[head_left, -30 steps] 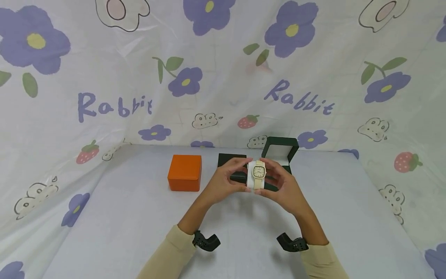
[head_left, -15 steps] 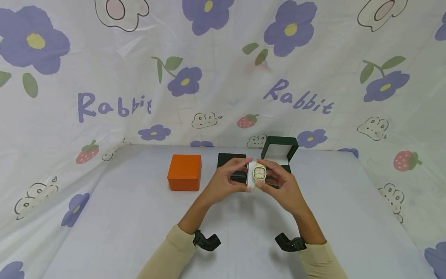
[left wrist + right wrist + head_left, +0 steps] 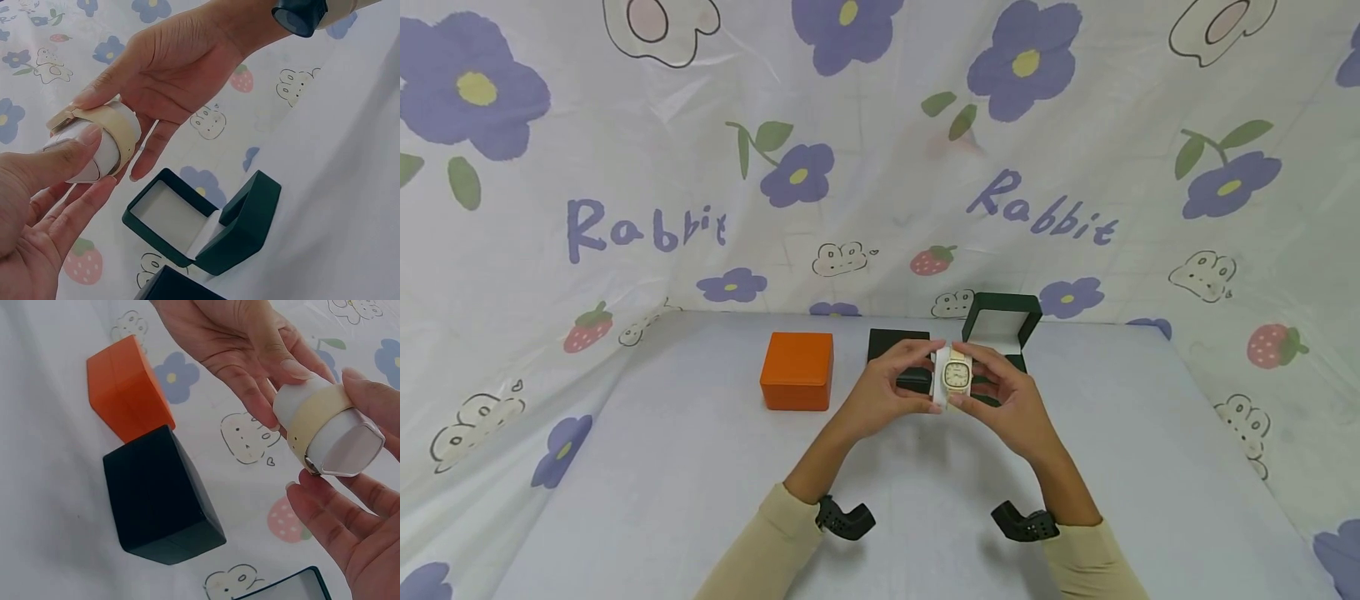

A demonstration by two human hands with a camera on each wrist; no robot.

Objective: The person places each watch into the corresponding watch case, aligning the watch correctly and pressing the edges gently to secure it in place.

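A wristwatch (image 3: 957, 377) with a cream strap and a squarish pale dial is wrapped around a white watch cushion (image 3: 292, 403). Both hands hold the pair above the table, in front of the boxes. On the left side, my left hand (image 3: 883, 387) pinches the cushion's end, thumb below and fingers above in the head view. My right hand (image 3: 1009, 396) grips the watch side, its thumb at the strap just under the dial. The left wrist view shows the strap (image 3: 119, 128) round the cushion; part of the dial is hidden there.
Behind my right hand a dark green watch box (image 3: 1003, 304) stands with its lid up and pale lining showing. A closed dark box (image 3: 165, 497) is behind my left hand. An orange box (image 3: 797, 371) sits further left on the white table (image 3: 700, 467).
My right thumb has moved up from the cushion's lower edge onto the strap below the dial. The watch has shifted slightly in the grip. My left hand and the boxes stay put.
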